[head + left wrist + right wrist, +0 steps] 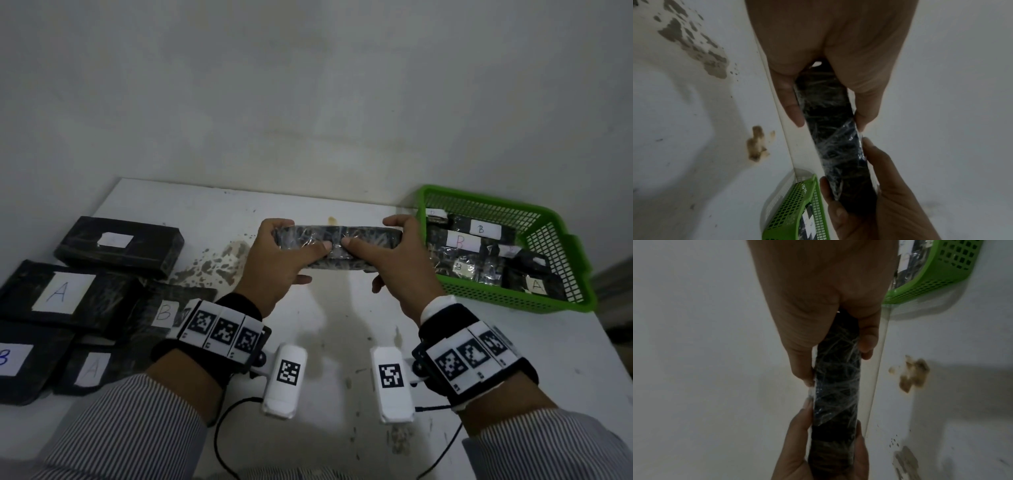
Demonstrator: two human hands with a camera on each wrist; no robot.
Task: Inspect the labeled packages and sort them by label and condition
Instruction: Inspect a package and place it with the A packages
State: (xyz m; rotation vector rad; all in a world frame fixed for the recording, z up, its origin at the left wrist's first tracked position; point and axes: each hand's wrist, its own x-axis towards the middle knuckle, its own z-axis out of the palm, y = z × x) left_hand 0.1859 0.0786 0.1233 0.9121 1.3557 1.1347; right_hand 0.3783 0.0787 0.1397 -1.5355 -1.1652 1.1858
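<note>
A flat black package (pixel 337 245) wrapped in clear film hangs above the table's middle, tilted on edge. My left hand (pixel 284 253) grips its left end and my right hand (pixel 399 255) grips its right end, thumbs pressed on the near face. No label shows on the side facing me. The left wrist view shows the package (pixel 830 129) edge-on between my thumb and fingers, with the right hand (pixel 869 194) further along. In the right wrist view the package (pixel 836 386) is edge-on too, with the left hand (pixel 818 456) at its far end.
A green mesh basket (pixel 548 301) at the right holds several black packages labeled A and B. On the left of the white table (pixel 342 342) lie several more black packages, among them one marked A (pixel 65 291) and one marked B (pixel 164 311). Paint is chipped near the table's middle.
</note>
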